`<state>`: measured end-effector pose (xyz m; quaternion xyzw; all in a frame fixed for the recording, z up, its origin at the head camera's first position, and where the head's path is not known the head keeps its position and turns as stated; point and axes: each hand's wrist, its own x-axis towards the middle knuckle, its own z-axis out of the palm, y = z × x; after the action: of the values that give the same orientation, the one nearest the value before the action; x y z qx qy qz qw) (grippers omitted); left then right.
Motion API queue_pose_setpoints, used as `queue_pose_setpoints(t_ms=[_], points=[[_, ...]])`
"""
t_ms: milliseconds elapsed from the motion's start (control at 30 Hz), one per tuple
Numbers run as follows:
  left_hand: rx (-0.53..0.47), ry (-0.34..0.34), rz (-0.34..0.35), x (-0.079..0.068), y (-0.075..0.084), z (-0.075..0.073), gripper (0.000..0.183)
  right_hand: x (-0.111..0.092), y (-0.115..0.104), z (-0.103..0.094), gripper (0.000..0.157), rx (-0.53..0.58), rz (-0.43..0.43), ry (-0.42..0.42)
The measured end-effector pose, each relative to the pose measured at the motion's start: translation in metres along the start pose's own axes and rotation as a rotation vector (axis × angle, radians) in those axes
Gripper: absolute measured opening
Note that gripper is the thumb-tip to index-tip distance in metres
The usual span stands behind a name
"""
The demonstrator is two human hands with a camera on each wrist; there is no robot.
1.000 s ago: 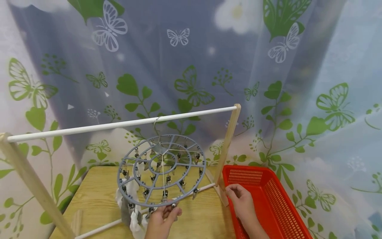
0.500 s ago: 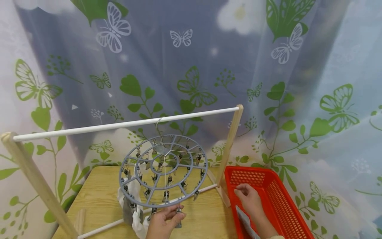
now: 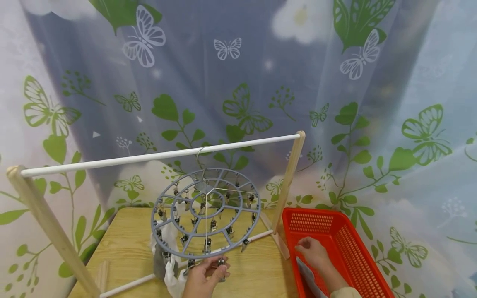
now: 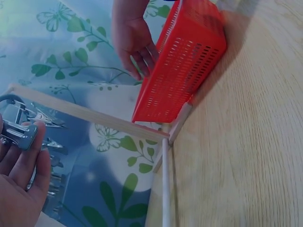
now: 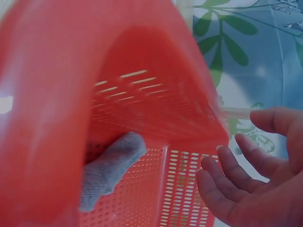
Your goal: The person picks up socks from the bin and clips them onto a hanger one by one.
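A round grey clip hanger [image 3: 221, 253] with several metal clips hangs by its hook from a white rod. At its near edge my left hand [image 3: 205, 276] pinches one metal clip [image 4: 21, 135] between thumb and fingers. My right hand [image 3: 314, 252] is over the red basket [image 3: 357, 240], fingers loosely bent and holding nothing, as the right wrist view [image 5: 260, 175] shows. Inside the basket lies a grey sock [image 5: 113, 170]. White cloth [image 3: 172, 279] and grey cloth [image 3: 159, 263] hang below the hanger's left side, partly hidden by its ring.
The rack has a white top rod [image 3: 112, 161], wooden side posts [image 3: 288, 182] and a white lower rod [image 3: 128, 285]. It stands on a wooden table [image 3: 123, 231], with the basket close to its right post. A patterned curtain [image 3: 238, 82] hangs behind.
My right hand has moved slightly right and farther over the basket. The grey sock beneath it has come into view. My left hand stays at the hanger's near edge with the clip.
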<state>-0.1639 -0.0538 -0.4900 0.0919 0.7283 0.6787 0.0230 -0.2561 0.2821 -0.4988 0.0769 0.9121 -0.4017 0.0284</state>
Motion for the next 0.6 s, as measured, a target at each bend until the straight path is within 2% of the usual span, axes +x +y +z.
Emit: queue_pose_setpoints(t_ms=[133, 433, 600], points=[[0.005, -0.006, 0.008, 0.0, -0.001, -0.001, 0.045, 0.004, 0.006, 0.003, 0.017, -0.007, 0.015, -0.051], [-0.021, -0.041, 0.022, 0.0, -0.003, -0.002, 0.044, 0.011, 0.014, 0.005, 0.037, -0.078, 0.04, -0.184], [-0.014, -0.063, 0.021, 0.0, -0.003, -0.003, 0.045, 0.015, 0.016, 0.002, 0.035, -0.087, 0.043, -0.253]])
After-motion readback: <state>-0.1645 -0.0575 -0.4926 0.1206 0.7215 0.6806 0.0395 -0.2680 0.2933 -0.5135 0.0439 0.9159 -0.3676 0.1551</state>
